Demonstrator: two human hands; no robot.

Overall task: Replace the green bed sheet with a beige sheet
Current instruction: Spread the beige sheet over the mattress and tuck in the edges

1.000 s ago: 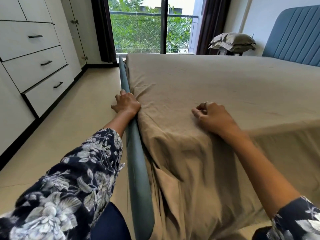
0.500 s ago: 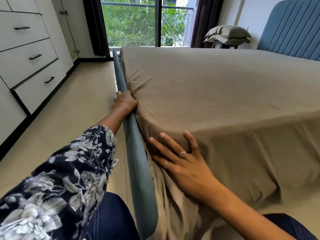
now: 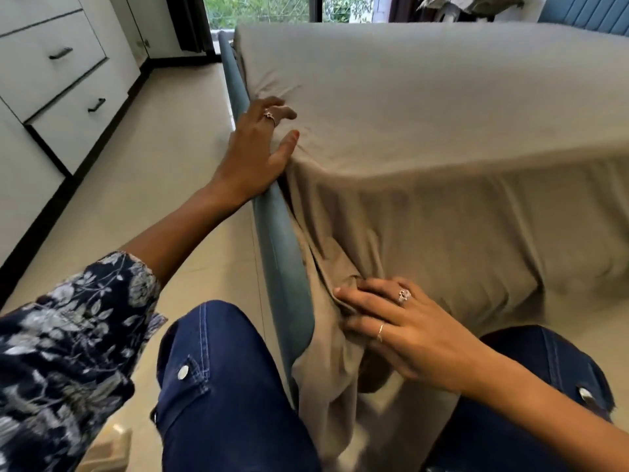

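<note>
Tucking the beige sheet point(image 3: 425, 137) with spread left hand point(image 3: 253, 155) and flat-fingered right hand point(image 3: 405, 330), we risk dragging the corner loose.

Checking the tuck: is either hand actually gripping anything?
No grip. Right hand presses the beige sheet's hanging corner fold with straight fingers; left hand hangs open at its side edge.
</note>
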